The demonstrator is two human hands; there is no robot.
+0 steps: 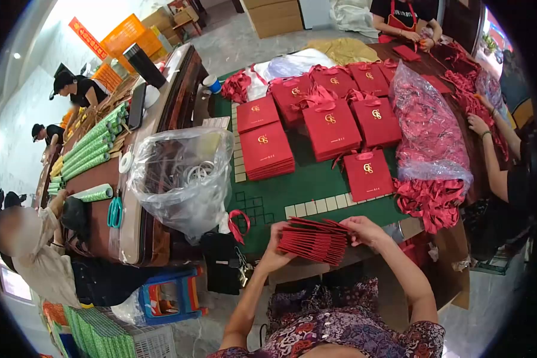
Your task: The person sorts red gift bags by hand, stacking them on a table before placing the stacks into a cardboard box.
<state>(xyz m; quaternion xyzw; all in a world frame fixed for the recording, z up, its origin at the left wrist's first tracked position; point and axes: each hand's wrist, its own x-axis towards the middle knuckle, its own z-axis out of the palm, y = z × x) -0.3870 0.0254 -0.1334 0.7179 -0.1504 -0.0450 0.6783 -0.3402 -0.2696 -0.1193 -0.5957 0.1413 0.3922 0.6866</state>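
Near the table's front edge, a stack of flat red paper bags (313,240) is held edge-up, its many folded edges facing me. My left hand (277,249) is closed round the left end of the stack. At the opposite end, the fingers of my right hand (366,231) grip the corner. Just beyond lies a single red bag with gold lettering (369,175). Farther back are piles of similar red bags (331,130), several with ribbon handles on top. A loop of red ribbon (239,225) lies left of my left hand.
On the green tabletop (316,185), a clear plastic bag of red ribbons (426,125) lies at right. A plastic-lined bin (182,179) stands left, beside a brown table with green rolls (95,146) and teal scissors (115,212). Co-workers are at left, right and back.
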